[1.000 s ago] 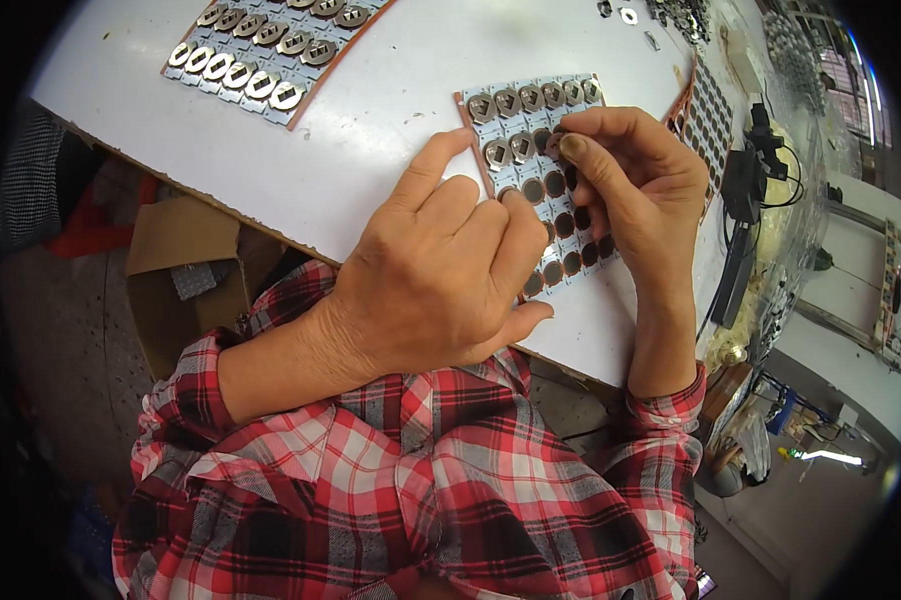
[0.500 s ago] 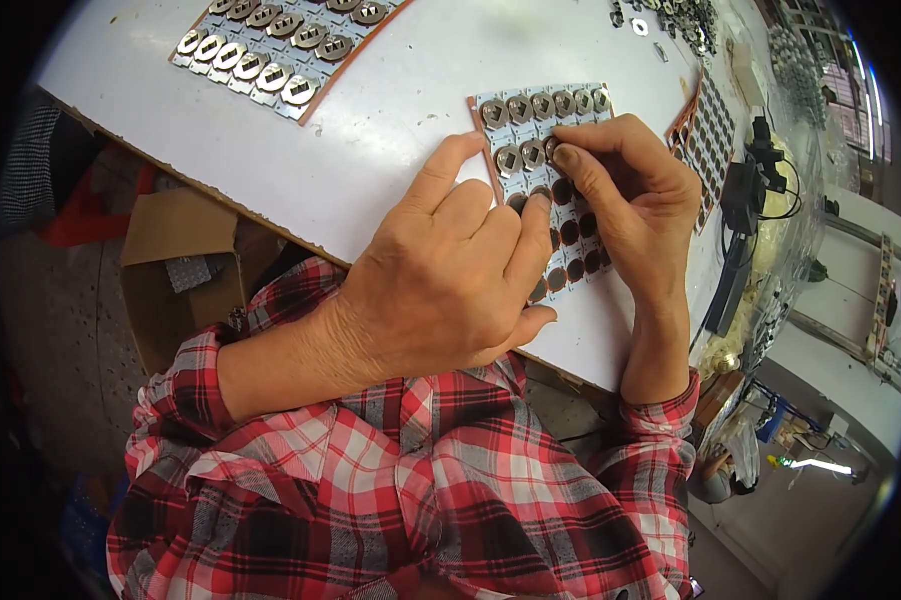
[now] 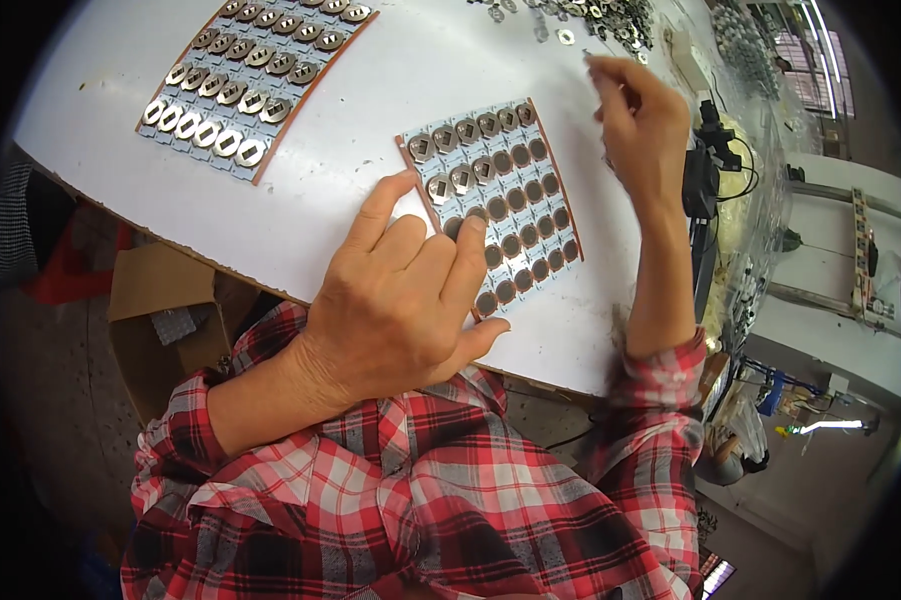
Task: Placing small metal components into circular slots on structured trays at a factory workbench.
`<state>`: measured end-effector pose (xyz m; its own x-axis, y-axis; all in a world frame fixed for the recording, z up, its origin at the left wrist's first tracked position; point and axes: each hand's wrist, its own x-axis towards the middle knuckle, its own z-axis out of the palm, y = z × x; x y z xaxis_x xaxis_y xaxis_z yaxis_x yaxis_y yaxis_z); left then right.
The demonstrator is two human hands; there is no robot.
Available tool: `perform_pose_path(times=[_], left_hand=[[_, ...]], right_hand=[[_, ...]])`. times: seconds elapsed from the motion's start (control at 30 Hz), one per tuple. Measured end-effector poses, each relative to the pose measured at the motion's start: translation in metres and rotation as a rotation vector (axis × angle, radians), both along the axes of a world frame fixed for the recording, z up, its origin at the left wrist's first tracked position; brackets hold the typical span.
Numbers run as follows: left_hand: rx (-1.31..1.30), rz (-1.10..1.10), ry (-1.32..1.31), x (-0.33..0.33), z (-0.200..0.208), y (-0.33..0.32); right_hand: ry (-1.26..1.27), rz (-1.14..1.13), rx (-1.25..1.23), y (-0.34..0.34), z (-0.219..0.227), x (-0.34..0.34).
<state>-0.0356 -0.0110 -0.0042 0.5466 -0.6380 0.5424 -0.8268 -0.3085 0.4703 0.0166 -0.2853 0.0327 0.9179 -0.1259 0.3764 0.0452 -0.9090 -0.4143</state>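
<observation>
A light-blue panel of small circuit boards (image 3: 520,262) with reddish-brown edge strips lies tilted on the white table. Silver metal pieces with square holes (image 3: 467,130) sit along its far row and on the first three places of the second row. Dark round pads (image 3: 515,200) show on the other places. My left hand (image 3: 395,285) lies over the panel's near left part, fingers apart, one fingertip on a pad and the index finger at the left edge. My right hand (image 3: 645,130) is in the air beyond the panel, thumb and index finger close together, slightly blurred; anything between them is hidden.
Another panel (image 3: 235,90) full of metal pieces lies at the far left. Loose metal pieces (image 3: 610,20) are heaped at the far edge. Black adapters with cables (image 3: 705,180) stand on the right. A cardboard box (image 3: 160,290) is below the table's left edge.
My right hand has left the panel and moved away toward the loose pieces. The third metal piece of the second row now lies uncovered. The view has shifted; my left hand stays on the panel.
</observation>
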Motion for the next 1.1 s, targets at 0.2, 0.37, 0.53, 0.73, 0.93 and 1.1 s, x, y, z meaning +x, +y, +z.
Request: perform_pose_path(times=[0.2,0.37,0.53,0.73,0.93,1.1], left_hand=[[-0.005,-0.001,-0.01,0.001,-0.001,-0.003],[-0.022,0.009,-0.011,0.0,-0.005,-0.002],[-0.019,-0.009,-0.014,0.002,-0.004,-0.001],[0.004,-0.007,-0.008,0.002,-0.003,-0.001],[0.0,0.005,-0.016,0.001,-0.001,-0.002],[0.003,-0.004,-0.02,0.002,-0.003,-0.002]], right_hand=[[-0.095,0.006,-0.335,-0.06,-0.021,0.04],[0.122,0.009,0.082,-0.023,-0.002,0.016],[0.334,-0.02,0.808,0.022,0.019,-0.03],[0.358,0.039,0.995,0.034,0.009,-0.051],[0.289,0.141,1.283,0.027,0.011,-0.05],[0.362,0.071,1.139,0.027,0.006,-0.053]])
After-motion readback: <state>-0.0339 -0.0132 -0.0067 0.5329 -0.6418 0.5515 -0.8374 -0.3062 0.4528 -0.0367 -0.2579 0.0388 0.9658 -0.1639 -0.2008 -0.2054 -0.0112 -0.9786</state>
